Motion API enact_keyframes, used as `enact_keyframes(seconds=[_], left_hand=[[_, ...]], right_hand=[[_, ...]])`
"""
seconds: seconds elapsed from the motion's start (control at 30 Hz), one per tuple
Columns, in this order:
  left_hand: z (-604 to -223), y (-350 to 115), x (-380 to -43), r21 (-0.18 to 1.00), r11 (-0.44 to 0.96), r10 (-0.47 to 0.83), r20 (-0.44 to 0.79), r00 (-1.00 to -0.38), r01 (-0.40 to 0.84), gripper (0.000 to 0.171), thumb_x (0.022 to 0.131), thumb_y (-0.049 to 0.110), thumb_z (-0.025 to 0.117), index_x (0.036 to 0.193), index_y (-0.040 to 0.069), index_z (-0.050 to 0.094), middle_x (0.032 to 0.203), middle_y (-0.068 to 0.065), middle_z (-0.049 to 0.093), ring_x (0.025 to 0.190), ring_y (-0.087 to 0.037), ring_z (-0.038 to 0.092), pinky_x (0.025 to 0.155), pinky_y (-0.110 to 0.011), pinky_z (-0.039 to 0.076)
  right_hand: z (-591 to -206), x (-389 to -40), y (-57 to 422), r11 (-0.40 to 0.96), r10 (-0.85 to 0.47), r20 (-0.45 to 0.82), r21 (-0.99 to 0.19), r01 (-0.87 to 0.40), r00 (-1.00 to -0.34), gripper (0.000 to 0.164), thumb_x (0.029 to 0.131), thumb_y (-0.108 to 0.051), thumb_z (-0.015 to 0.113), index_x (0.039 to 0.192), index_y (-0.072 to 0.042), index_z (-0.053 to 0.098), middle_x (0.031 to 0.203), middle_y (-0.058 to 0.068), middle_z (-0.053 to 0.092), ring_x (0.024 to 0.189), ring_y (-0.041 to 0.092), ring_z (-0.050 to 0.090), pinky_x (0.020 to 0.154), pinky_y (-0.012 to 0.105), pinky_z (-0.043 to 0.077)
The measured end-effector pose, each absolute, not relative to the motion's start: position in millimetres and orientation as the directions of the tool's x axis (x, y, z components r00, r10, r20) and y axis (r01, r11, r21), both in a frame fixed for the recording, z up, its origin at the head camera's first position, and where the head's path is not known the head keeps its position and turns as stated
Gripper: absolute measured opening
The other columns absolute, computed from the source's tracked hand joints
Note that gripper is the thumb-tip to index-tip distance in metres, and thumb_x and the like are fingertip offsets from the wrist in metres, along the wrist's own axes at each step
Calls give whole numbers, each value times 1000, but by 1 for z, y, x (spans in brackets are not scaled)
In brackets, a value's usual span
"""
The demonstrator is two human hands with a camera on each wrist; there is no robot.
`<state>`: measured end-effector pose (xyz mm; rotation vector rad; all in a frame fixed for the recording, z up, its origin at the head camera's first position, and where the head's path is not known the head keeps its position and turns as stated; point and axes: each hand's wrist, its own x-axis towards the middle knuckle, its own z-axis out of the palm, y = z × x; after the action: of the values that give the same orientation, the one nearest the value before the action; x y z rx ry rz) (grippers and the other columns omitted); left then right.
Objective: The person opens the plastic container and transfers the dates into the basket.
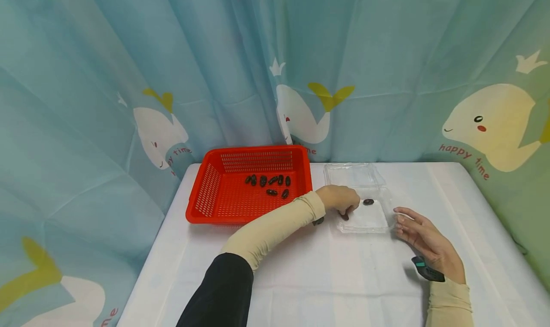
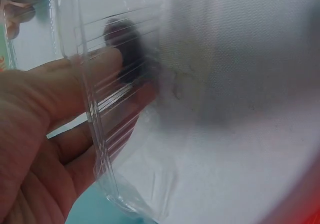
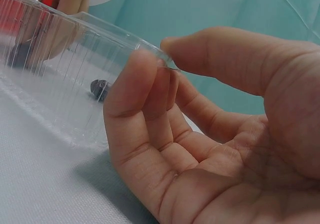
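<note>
A clear plastic clamshell box (image 1: 364,230) stands on the table with its lid (image 1: 350,174) folded back. My left hand (image 1: 339,198) reaches down into its left side and pinches a dark, wrinkled date (image 1: 345,216). Through the clear wall, the left wrist view shows that date (image 2: 127,48) blurred at the fingertips. Another date (image 1: 368,202) lies on the box floor, also visible as a date (image 3: 100,89) in the right wrist view. At the box's right side, my right hand (image 1: 423,236) pinches the rim between thumb and fingers.
Left of the box is a red plastic basket (image 1: 206,219) with several dates (image 1: 263,180) on its bottom. A white cloth (image 1: 309,279) covers the table. Behind hangs a blue-green curtain (image 1: 378,55) with whale prints. A dark band (image 1: 427,271) is on my right wrist.
</note>
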<state>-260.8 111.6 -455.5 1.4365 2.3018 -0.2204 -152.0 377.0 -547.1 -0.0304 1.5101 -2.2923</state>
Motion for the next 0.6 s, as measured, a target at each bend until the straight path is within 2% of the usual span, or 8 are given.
enact_keyframes(seconds=[0.23,0.47,0.6], left_hand=[[-459,110,-265,176,468,833,-416,-365,866,15,97,21,76,104,8,79,107,-1,78,95,-9,65,81,-16,52],[-461,110,-267,204,517,812,-424,-401,832,16,101,27,71,103,12,75,100,4,71,87,-5,57,76,-16,46],[-459,111,-265,222,515,813,-431,-391,828,15,103,26,68,103,12,74,97,5,68,84,-4,54,73,-15,43]], right_hand=[[-550,-153,378,-338,-343,-182,-891,302,-921,33,110,-1,43,125,-21,64,100,-7,69,86,7,67,77,25,61],[-548,-153,378,-361,-351,-178,-880,308,-919,35,110,1,43,124,-21,66,100,-7,69,87,8,68,78,25,61],[-547,-153,378,-377,-359,-175,-871,314,-917,35,109,1,42,124,-20,66,100,-6,69,87,8,68,78,25,61]])
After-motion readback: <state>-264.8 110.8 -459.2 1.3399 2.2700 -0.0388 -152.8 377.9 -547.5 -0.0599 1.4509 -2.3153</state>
